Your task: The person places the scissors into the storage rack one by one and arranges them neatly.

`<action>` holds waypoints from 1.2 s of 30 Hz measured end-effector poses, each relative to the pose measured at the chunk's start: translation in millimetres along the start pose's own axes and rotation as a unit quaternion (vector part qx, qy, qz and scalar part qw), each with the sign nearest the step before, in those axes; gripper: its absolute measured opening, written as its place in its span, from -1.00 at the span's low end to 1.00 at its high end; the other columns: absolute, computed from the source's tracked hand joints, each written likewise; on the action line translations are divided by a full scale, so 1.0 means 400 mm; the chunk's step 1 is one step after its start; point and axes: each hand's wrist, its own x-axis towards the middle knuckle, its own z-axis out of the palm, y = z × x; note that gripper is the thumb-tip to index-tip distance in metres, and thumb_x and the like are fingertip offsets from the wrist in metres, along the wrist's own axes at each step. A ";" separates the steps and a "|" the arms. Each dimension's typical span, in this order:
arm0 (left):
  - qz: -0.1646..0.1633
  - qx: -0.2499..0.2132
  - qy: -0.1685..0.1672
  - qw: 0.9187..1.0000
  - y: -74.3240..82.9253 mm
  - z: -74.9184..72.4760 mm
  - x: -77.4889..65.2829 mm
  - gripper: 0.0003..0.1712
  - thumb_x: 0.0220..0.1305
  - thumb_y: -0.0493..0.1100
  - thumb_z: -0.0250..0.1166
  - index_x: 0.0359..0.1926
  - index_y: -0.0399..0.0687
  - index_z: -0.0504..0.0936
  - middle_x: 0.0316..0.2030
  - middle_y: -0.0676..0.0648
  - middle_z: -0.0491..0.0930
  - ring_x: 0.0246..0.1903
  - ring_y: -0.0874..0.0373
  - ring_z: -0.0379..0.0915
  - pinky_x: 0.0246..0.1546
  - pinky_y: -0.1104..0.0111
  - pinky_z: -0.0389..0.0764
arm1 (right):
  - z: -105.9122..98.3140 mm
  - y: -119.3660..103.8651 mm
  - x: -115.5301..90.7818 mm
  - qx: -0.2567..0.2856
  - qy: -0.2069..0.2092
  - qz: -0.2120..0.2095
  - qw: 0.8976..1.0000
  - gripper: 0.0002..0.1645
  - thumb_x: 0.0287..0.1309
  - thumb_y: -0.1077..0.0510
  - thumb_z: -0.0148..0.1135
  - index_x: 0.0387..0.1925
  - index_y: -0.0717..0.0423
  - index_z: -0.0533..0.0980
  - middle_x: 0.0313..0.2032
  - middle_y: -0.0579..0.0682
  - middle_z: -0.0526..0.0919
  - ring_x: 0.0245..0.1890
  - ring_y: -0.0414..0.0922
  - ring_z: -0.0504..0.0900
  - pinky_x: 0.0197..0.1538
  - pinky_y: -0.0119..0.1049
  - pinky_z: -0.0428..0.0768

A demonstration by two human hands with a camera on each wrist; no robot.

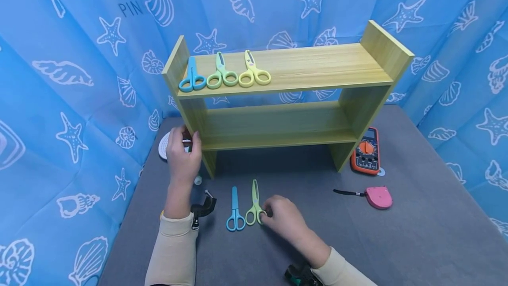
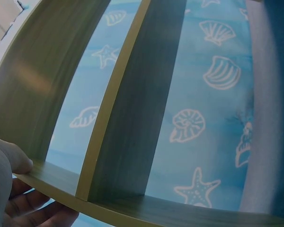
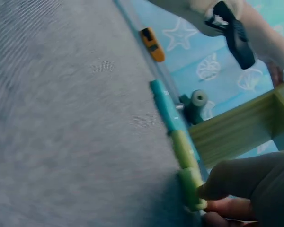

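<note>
Left hand (image 1: 183, 158): fingers grip the shelf's (image 1: 278, 122) left side, partly hidden by its panel
Right hand (image 1: 286, 216): fingers pinch the green scissors' (image 1: 255, 204) right handle
Hidden: white disc (image 1: 163, 147), mostly, behind left hand; meter (image 1: 367, 159), slightly, by shelf
Scissors count: five pairs; three far, on shelf top's left; two near, on counter (image 1: 246, 259), blue scissors (image 1: 235, 202) left of green
Tape measure (image 1: 379, 197): one, right
</note>
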 end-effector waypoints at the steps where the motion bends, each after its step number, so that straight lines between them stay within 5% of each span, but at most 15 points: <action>1: 0.000 -0.001 0.001 1.000 0.000 0.000 0.000 -0.78 0.42 -0.30 0.25 -0.02 -0.39 0.55 -0.22 -0.25 0.52 -0.24 -0.04 0.56 -0.30 0.39 0.62 | 0.004 -0.001 0.000 -0.007 0.003 -0.002 1.000 -0.89 -0.04 0.16 0.50 -0.43 0.05 0.69 -0.51 -0.21 0.49 -0.51 -0.27 0.44 -0.45 -0.35 0.49; 9: 0.006 0.001 -0.005 1.000 -0.001 -0.004 -0.001 -0.76 0.43 -0.26 0.26 -0.01 -0.38 0.56 -0.20 -0.26 0.52 -0.22 -0.04 0.57 -0.28 0.42 0.62 | -0.001 0.006 0.000 0.016 0.002 0.014 1.000 -0.88 -0.05 0.28 0.40 -0.56 0.01 0.64 -0.59 -0.23 0.56 -0.61 -0.35 0.43 -0.51 -0.42 0.49; 23: 0.003 0.001 -0.006 1.000 -0.003 -0.002 0.001 -0.75 0.44 -0.25 0.24 -0.01 -0.38 0.56 -0.21 -0.27 0.52 -0.22 -0.03 0.56 -0.31 0.28 0.67 | -0.157 0.021 -0.038 0.092 -0.035 0.080 0.992 -0.83 -0.07 0.34 0.33 -0.55 -0.01 0.65 -0.65 -0.29 0.53 -0.64 -0.31 0.44 -0.53 -0.40 0.46; 36: 0.009 -0.008 0.010 1.000 -0.001 0.005 -0.002 -0.78 0.44 -0.32 0.23 -0.01 -0.42 0.54 -0.25 -0.29 0.50 -0.26 -0.09 0.54 -0.33 0.12 0.66 | -0.291 0.054 -0.109 0.079 -0.037 0.154 0.984 -0.92 0.05 0.29 0.42 -0.41 0.06 0.71 -0.56 -0.18 0.56 -0.52 -0.20 0.48 -0.50 -0.37 0.45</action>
